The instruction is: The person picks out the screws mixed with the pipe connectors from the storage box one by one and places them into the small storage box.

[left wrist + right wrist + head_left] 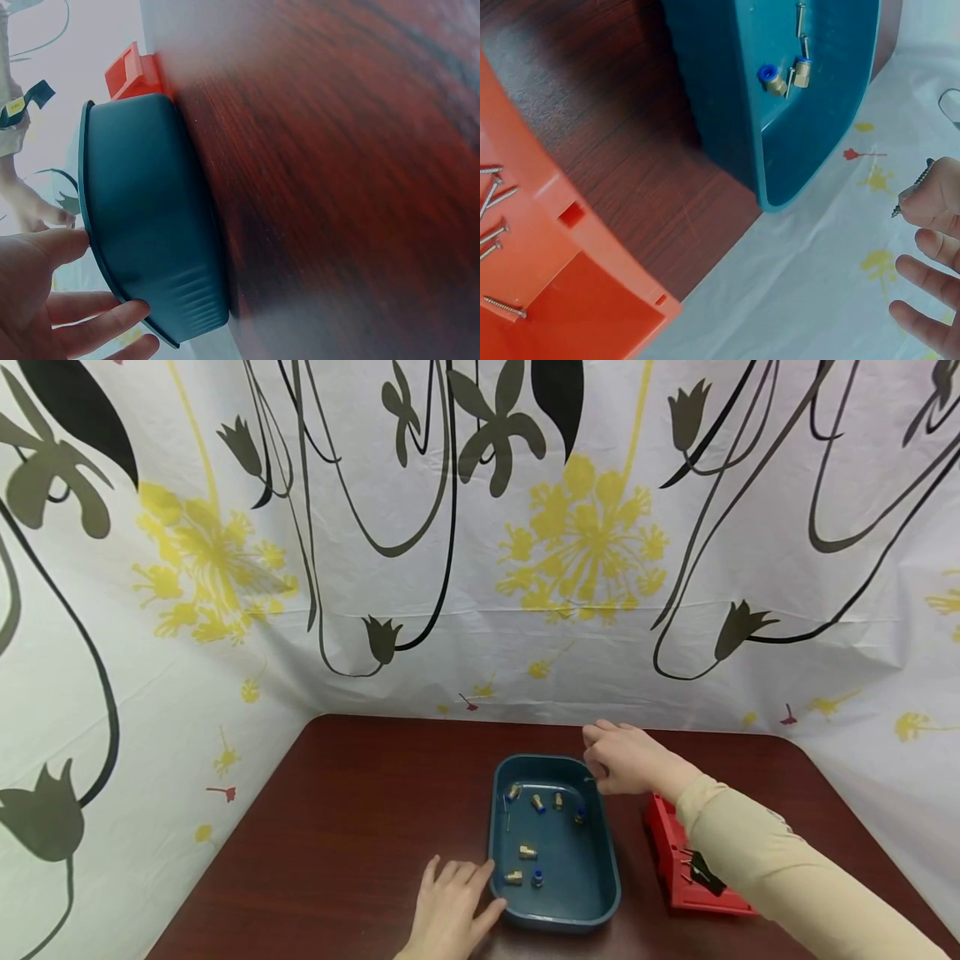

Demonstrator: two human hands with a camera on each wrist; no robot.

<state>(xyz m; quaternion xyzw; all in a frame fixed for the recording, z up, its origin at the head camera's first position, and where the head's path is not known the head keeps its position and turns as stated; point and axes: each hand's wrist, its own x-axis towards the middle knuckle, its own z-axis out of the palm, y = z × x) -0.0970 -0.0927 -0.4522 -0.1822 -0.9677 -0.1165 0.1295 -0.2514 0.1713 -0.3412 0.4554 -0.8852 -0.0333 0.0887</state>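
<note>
My right hand (626, 760) is over the far right corner of a dark teal tray (576, 860). Between thumb and index finger it pinches a dark screw (915, 189), its other fingers spread loosely. My left hand (450, 902) rests its fingertips on the tray's near left rim, fingers fairly straight; the left wrist view has the thumb and fingers touching that rim from outside. Several brass fittings (528, 852) lie scattered in the tray, some with blue ends like this push-in fitting (772, 79). Thin silvery screws (801, 21) are among them.
To the right of the tray is a red bin (712, 902), partly covered by the right sleeve (780, 860). It holds several silvery screws (491, 199) and a black cluster (705, 875). Behind the brown table (375, 827) hangs a white patterned curtain (465, 585).
</note>
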